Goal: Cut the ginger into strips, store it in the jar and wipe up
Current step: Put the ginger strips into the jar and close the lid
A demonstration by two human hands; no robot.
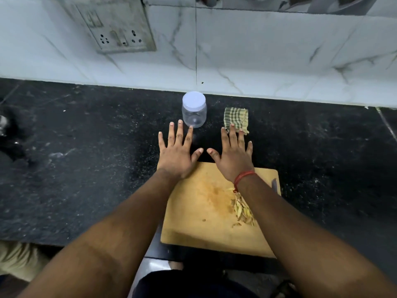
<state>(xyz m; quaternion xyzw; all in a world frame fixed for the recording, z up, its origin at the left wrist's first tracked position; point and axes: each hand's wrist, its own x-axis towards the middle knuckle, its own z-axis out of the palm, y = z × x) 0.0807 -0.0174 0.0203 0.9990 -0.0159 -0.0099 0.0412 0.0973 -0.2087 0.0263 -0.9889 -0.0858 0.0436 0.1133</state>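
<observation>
A single wide-angle camera worn on the person's head looks forward and steeply down over a black stone bench — the only view supplied, so no overlap with any other. Both forearms enter from the bottom edge and reach away from the lens, the left hand and right hand spread near mid-frame. A wooden cutting board lies close below the camera at the bench's near edge; a lidded clear jar and a folded checked cloth stand farther off toward the white marbled wall, which fills the top — its lines bowed by the lens
</observation>
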